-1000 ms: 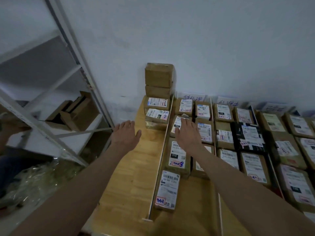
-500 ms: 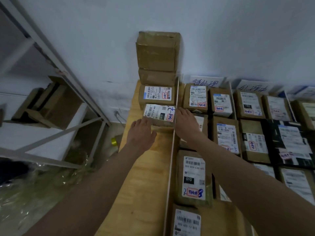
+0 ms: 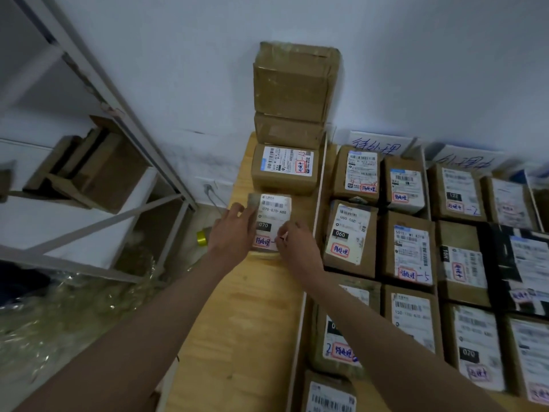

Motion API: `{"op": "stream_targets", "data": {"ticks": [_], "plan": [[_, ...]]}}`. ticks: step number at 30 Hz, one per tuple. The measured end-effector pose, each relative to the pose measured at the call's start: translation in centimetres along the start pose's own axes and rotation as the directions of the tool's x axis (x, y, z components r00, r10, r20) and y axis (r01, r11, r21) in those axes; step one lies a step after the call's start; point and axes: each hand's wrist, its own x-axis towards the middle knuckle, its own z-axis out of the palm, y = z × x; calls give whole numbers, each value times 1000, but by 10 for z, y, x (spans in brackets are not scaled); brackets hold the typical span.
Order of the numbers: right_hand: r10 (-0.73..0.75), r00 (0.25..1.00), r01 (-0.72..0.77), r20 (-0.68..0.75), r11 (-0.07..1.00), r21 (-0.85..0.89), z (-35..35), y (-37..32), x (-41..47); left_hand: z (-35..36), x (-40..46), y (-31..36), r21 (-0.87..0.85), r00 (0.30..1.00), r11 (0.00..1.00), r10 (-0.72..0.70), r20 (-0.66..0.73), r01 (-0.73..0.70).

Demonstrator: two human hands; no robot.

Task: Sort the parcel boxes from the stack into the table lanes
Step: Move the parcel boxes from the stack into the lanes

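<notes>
Small parcel box point(image 3: 271, 224) near table point(image 3: 237, 337) left edge. Left hand point(image 3: 230, 233) fingers curled on side, right hand point(image 3: 297, 242) pinching near corner. Weak grip: box could slip off edge.

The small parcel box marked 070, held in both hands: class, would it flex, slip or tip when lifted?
The parcel box marked 070 probably stays stiff: cardboard, square edges. Likely light, being small. Its glossy label might slip, though the left hand and right hand flank it.

A parcel sorting room. Labelled cartons point(image 3: 350, 239) fill divided table point(image 3: 237, 337) lanes; metal shelving point(image 3: 98, 84) stands alongside.
</notes>
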Motion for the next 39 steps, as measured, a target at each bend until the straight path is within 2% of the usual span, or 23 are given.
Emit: {"op": "stream_targets", "data": {"ticks": [3, 6, 9, 12, 14, 18, 24, 33, 39], "plan": [[176, 984, -165, -42, 968, 188, 7, -6, 4, 0, 2, 0, -104, 1000, 995, 4, 28, -1], [327, 944, -321, 32, 896, 308, 14, -6, 9, 2, 3, 0, -251, 997, 965, -65, 38, 73], [353, 923, -384, 153, 867, 318, 18, 0, 12, 2, -2, -2, -390, 993, 914, -97, 59, 113], [336, 927, -373, 164, 864, 338, 11, 2, 13, -5, -9, -4, -446, 991, 887, -82, 101, 119], [335, 929, -369, 156, 864, 344, 0, -3, 10, -15, -14, -7, -415, 992, 902, -95, 78, 119], [304, 949, -315, 86, 888, 336, -29, -18, 0, -44, -28, -13, -241, 990, 963, -135, -49, 119], [287, 957, -258, -33, 903, 344, -71, -32, -45, -71, -69, -8, -28, 993, 999, -33, -113, 30], [289, 952, -255, -98, 930, 264, -122, -34, -168, -84, -179, 25, 115, 989, 987, 124, -77, -114], [343, 928, -287, -147, 908, 306, -129, -1, -268, -71, -261, 51, 123, 986, 979, 164, -10, -161]]}}
